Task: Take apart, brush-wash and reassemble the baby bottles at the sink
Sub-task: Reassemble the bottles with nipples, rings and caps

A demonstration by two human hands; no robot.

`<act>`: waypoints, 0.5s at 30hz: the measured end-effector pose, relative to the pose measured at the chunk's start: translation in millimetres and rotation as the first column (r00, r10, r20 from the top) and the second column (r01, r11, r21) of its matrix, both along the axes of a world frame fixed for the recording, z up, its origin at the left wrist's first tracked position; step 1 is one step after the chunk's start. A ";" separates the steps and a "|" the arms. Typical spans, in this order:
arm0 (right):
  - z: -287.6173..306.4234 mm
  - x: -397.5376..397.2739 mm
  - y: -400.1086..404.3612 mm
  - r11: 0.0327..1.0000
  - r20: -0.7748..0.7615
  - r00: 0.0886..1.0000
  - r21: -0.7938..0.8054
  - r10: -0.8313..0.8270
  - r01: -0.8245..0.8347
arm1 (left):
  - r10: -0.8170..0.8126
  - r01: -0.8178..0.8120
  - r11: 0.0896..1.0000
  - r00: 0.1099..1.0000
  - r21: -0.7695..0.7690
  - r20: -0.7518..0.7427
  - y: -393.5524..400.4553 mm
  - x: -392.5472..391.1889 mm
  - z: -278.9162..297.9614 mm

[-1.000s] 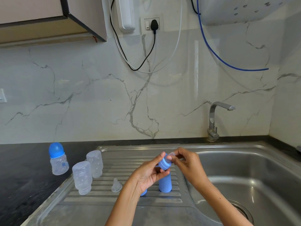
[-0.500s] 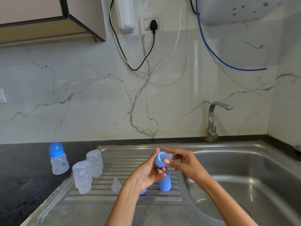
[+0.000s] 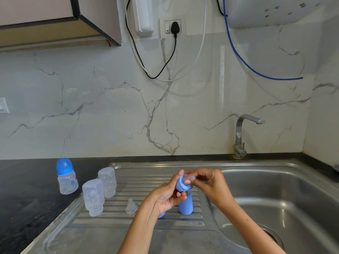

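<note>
**Seating a teat in its blue ring over the drainboard**

My right hand (image 3: 211, 182) has thumb and forefinger closed in a pinch on the clear silicone teat (image 3: 189, 179), whose tip pokes out of the blue screw ring (image 3: 181, 185). My left hand (image 3: 165, 197) curls round that ring from below, fingertips pressed to its side. Both sit at the centre of the frame, just above the drainboard (image 3: 146, 219) and left of the sink basin (image 3: 284, 198).

I judge the teat soft, floppy and slick if wet, so it wants pulling by its tip in a firm pinch; tugging too hard could stretch it. The ring looks like stiff, light plastic and is best held by its outer wall, leaving the opening free.

Directly under my hands a blue cap (image 3: 185, 206) stands on the drainboard, and a second blue piece (image 3: 161, 215) peeks from behind my left wrist; I cannot tell what it is. Left of them lies a loose teat (image 3: 131, 208), then two clear bottle bodies stand mouth-down, one nearer (image 3: 93, 197) and one behind (image 3: 107, 182). They look light and easily tipped. At the left of the frame an assembled bottle (image 3: 66, 176) with a blue dome stands on the dark counter (image 3: 27, 189); it carries a small blue mark too small to read. The tap (image 3: 242, 132) is at the right.

No other writing is legible.
</note>
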State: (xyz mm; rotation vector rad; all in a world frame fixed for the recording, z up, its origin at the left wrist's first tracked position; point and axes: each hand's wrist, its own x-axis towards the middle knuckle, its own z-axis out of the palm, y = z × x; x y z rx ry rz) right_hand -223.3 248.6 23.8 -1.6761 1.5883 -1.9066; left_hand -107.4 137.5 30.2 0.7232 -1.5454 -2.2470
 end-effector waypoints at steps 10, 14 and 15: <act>2.3 -5.2 2.9 0.974 0.324 0.935 0.114 0.148 -0.194 | 0.007 -0.005 0.996 1.000 0.092 -0.019 4.4 1.2 1.2; 5.3 -8.2 6.8 0.960 0.369 0.912 0.138 0.179 -0.244 | -0.002 0.016 0.985 0.997 0.169 -0.081 3.1 1.9 4.2; 5.6 -7.4 6.6 0.963 0.365 0.915 0.136 0.170 -0.233 | -0.004 0.020 0.985 0.996 0.174 -0.092 3.5 1.7 4.5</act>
